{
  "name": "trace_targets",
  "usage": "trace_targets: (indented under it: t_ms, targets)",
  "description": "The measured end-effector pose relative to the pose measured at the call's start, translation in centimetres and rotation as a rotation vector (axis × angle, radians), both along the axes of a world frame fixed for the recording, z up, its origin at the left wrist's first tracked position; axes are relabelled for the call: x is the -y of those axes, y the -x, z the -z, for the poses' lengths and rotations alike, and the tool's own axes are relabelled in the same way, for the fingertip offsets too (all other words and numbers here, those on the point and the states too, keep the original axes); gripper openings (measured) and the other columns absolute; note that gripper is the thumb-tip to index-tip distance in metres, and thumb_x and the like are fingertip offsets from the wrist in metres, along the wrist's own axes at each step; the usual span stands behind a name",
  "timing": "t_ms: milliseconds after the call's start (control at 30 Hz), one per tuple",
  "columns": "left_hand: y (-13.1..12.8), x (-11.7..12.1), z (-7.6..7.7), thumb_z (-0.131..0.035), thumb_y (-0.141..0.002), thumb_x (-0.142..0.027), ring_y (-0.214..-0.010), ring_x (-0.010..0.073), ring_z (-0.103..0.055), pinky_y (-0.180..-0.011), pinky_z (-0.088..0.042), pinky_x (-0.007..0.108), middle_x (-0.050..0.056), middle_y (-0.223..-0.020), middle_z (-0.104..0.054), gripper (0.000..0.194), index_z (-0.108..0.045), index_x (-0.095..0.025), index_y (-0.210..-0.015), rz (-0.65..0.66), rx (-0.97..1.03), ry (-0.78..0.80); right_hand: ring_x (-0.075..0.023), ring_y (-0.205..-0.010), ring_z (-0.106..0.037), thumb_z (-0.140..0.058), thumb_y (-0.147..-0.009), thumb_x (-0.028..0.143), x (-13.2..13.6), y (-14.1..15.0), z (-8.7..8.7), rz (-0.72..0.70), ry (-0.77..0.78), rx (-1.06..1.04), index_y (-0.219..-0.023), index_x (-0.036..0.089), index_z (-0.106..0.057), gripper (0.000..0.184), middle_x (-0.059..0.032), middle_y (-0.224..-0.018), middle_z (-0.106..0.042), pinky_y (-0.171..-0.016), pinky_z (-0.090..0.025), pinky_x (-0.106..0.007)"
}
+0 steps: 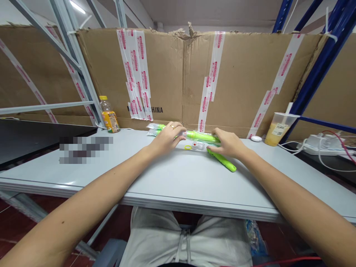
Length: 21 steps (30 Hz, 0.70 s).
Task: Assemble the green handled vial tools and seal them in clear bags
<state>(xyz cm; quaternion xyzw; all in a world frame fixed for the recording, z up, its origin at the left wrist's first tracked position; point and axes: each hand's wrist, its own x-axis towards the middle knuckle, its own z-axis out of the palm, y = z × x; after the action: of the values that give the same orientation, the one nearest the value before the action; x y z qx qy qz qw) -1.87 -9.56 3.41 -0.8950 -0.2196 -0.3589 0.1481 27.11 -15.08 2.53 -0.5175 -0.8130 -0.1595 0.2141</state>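
Long bright-green sticks in clear plastic wrap [203, 136] lie across the back of the table, against the cardboard. My left hand [169, 136] curls over them near their left end. My right hand [228, 144] closes around their right end, its thumb in front; the far fingers are partly hidden. Just below that thumb, a loose green handle [226, 163] slants towards me on the table. Between my hands lie a small yellow ring [188, 147] and small clear round pieces [200, 146], one with a red dot.
A taped cardboard wall [167, 74] closes off the back of the white table [178, 178]. At back left stands a bottle with a yellow cap [110, 118]. To the right are a drink cup [278, 129], a white round object [256, 138] and a power strip with cables [322, 148].
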Motion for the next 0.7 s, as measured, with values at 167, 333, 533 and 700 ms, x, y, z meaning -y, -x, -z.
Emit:
trace_targets:
  t_ms: [167,333,533,700]
  targets:
    - [-0.3,0.5,0.1,-0.053,-0.096,-0.029,-0.097,0.0208,-0.060,-0.086,-0.050,0.038,0.011,-0.110,-0.061,0.021,-0.061,-0.019,-0.112,0.047,0.053,0.049,-0.0272,-0.085,-0.065,-0.056,-0.085,0.058,0.6,0.9,-0.1,-0.022,0.009,0.003,-0.117,0.022,-0.052,0.048,-0.0093,-0.102,-0.071,-0.063,-0.038,-0.031]
    - [-1.7,1.5,0.3,-0.062,-0.091,-0.036,-0.092,0.0180,-0.063,-0.080,-0.052,0.033,0.007,-0.102,-0.066,0.022,-0.063,-0.020,-0.105,0.097,0.242,0.307,-0.0258,-0.089,-0.065,-0.050,-0.091,0.045,1.1,1.8,-0.3,-0.085,0.009,0.003,-0.117,0.023,-0.056,0.035,-0.0078,-0.107,-0.072,-0.067,-0.039,-0.031]
    - [-2.3,1.8,0.2,-0.073,-0.080,-0.043,-0.100,0.0193,-0.065,-0.085,-0.054,0.034,0.010,-0.113,-0.066,0.046,-0.055,-0.018,-0.113,0.240,0.420,0.641,-0.0222,-0.078,-0.063,-0.049,-0.092,0.040,1.5,2.1,-0.6,-0.104,0.054,-0.026,-0.103,0.023,-0.060,0.023,-0.0050,-0.091,-0.071,-0.065,-0.037,-0.029]
    - [-1.8,1.7,0.1,-0.063,-0.088,-0.035,-0.085,0.0169,-0.061,-0.074,-0.049,0.032,0.006,-0.099,-0.066,0.026,-0.056,-0.018,-0.107,0.137,0.271,0.527,-0.0222,-0.079,-0.063,-0.049,-0.091,0.039,1.5,1.9,-0.7,-0.090,0.048,-0.023,-0.107,0.022,-0.060,0.025,-0.0058,-0.093,-0.072,-0.065,-0.035,-0.029]
